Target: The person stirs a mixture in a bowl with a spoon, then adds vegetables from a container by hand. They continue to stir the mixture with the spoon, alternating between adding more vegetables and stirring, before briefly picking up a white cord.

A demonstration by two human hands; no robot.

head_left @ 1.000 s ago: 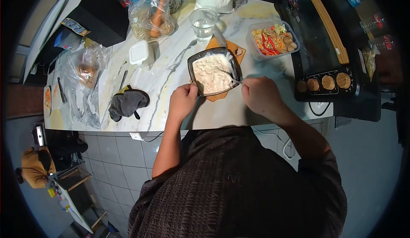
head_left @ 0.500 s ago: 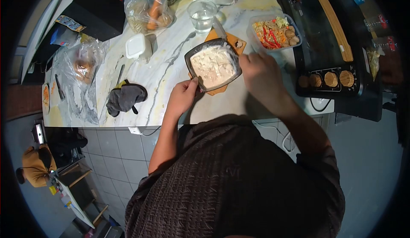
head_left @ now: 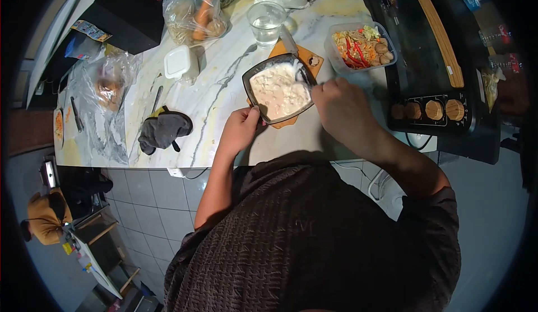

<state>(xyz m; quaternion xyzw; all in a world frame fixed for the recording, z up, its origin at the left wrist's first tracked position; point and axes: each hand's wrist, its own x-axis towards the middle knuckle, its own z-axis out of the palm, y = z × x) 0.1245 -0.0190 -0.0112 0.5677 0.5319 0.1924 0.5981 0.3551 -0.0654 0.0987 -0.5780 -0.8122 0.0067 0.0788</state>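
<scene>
A dark square bowl holds a thick, creamy white mixture with lumps in it. It rests over an orange-brown wooden board. My left hand pinches the bowl's near-left rim, thumb on top. At the right rim, my right hand is closed around a silvery utensil that reaches into the mixture. Its kind is hard to make out, as my fingers cover the handle. A grey, flat piece sticks out beyond the bowl's far rim.
Behind the bowl stands a clear cup of liquid. A container of noodles and vegetables is at right, beside a black appliance with wooden knobs. Leftward are a white-lidded jar, dark cloth item and plastic bags. A person is far left.
My right hand has shifted slightly down, its elbow swinging outward. The mixture's surface has been stirred into a different shape. My left hand keeps its hold on the rim.
</scene>
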